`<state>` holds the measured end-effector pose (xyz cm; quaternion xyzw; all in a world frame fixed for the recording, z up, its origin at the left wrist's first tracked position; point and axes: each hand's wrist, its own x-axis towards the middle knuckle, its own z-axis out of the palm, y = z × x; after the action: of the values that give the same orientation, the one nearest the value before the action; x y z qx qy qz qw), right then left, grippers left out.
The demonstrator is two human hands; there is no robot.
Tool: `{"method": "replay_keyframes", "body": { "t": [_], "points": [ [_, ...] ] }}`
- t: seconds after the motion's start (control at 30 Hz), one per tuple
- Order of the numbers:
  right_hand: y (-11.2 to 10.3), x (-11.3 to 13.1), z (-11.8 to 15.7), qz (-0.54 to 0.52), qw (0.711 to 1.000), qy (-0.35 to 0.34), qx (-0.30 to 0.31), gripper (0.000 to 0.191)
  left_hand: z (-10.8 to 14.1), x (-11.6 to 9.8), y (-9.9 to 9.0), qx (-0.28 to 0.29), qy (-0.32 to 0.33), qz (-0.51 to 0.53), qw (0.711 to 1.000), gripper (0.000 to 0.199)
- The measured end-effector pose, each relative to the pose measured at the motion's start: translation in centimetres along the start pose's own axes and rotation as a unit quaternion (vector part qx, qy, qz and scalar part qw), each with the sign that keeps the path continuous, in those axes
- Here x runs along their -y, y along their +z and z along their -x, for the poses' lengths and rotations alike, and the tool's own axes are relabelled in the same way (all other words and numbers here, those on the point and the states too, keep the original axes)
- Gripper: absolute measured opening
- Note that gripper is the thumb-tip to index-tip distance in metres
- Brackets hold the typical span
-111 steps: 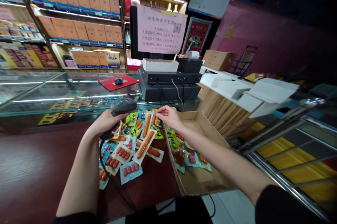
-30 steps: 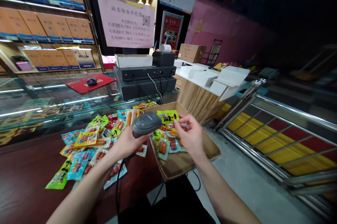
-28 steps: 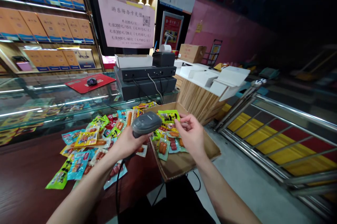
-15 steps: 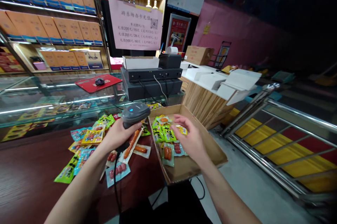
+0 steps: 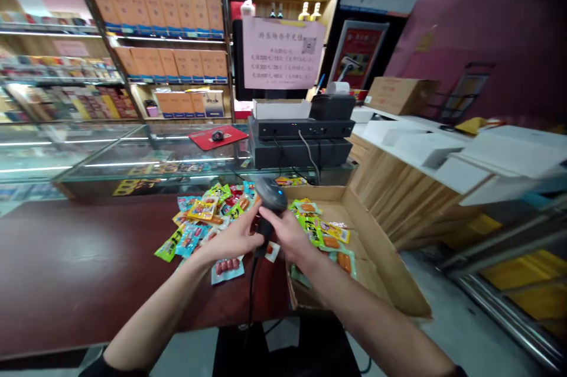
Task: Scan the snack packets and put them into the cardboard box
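Evidently Shared: Scanner (image 5: 271, 194) at Centre

Left hand (image 5: 237, 239) clasps its near-upright handle, head at 1 o'clock; right hand (image 5: 291, 236) touches it, head at 11, its grip impossible to tell; snack packets (image 5: 202, 209) spread towards 10 o'clock from the left; cardboard box (image 5: 363, 247) sits at 3 from the right.
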<state>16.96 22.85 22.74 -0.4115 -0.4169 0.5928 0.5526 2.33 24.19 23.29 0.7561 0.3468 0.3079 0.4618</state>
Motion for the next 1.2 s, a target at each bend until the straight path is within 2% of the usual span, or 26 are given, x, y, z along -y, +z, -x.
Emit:
{"method": "replay_keyframes", "body": {
  "t": [0.07, 0.13, 0.17, 0.23, 0.33, 0.4, 0.5, 0.57, 0.63, 0.7, 0.73, 0.8, 0.9, 0.97, 1.07, 1.13, 1.2],
  "points": [
    [-0.1, 0.1, -0.2, -0.021, 0.999, 0.010, -0.024, 0.039, 0.1, 0.9, -1.9, 0.002, -0.019, -0.016, 1.000, 0.058],
    [-0.4, 0.6, -0.3, -0.029, 0.998, 0.006, -0.051, 0.035, -0.8, 2.6, -3.9, -0.062, -0.047, -0.092, 0.993, 0.046],
    [-0.6, 0.9, -0.3, -0.034, 0.998, 0.004, -0.059, 0.033, -1.5, 3.7, -4.7, -0.101, -0.064, -0.148, 0.982, 0.041],
    [-0.9, 1.4, -0.2, -0.046, 0.997, 0.010, -0.054, 0.030, -3.5, 6.2, -5.5, -0.142, -0.097, -0.270, 0.947, 0.036],
    [-1.2, 1.9, 0.1, -0.035, 0.998, 0.016, -0.042, 0.027, -6.8, 9.3, -5.1, -0.136, -0.127, -0.393, 0.901, 0.040],
    [-1.4, 2.1, 0.3, -0.018, 0.998, 0.012, -0.051, 0.025, -8.6, 10.5, -4.4, -0.110, -0.146, -0.425, 0.887, 0.039],
    [-1.9, 2.3, 0.7, -0.014, 0.997, 0.017, -0.075, 0.021, -10.1, 11.0, -4.3, -0.093, -0.182, -0.432, 0.878, 0.036],
    [-2.3, 2.5, 1.3, -0.024, 0.996, 0.028, -0.086, 0.019, -10.5, 10.6, -5.1, -0.102, -0.191, -0.393, 0.894, 0.031],
    [-2.7, 2.9, 2.0, -0.034, 0.995, 0.038, -0.091, 0.018, -10.6, 9.7, -6.1, -0.112, -0.170, -0.292, 0.935, 0.030],
    [-3.1, 3.5, 2.9, -0.034, 0.994, 0.039, -0.094, 0.018, -10.5, 8.2, -6.4, -0.117, -0.095, -0.150, 0.977, 0.031],
    [-3.2, 3.9, 3.4, -0.029, 0.994, 0.036, -0.096, 0.018, -10.3, 7.3, -6.3, -0.117, -0.051, -0.078, 0.989, 0.032],
    [-3.6, 4.8, 4.6, -0.014, 0.995, 0.028, -0.099, 0.017, -9.8, 5.6, -5.2, -0.100, 0.005, 0.055, 0.993, 0.035],
    [-4.2, 6.2, 6.6, 0.004, 0.995, 0.022, -0.093, 0.016, -8.8, 3.2, -2.4, -0.054, 0.007, 0.210, 0.976, 0.031],
    [-4.7, 6.8, 8.2, 0.020, 0.996, 0.016, -0.088, 0.015, -8.0, 1.9, -0.3, -0.049, 0.016, 0.240, 0.969, 0.028],
    [-5.9, 7.1, 10.7, 0.069, 0.994, 0.013, -0.085, 0.015, -6.8, 0.0, 2.6, -0.081, 0.085, 0.165, 0.979, 0.029],
    [-7.1, 6.9, 12.5, 0.101, 0.990, -0.002, -0.094, 0.017, -5.9, -1.2, 4.5, -0.095, 0.118, 0.121, 0.981, 0.047],
    [-8.4, 6.6, 14.4, 0.124, 0.985, -0.038, -0.113, 0.020, -5.2, -2.2, 6.2, -0.098, 0.106, 0.126, 0.981, 0.059]
  ]
}}
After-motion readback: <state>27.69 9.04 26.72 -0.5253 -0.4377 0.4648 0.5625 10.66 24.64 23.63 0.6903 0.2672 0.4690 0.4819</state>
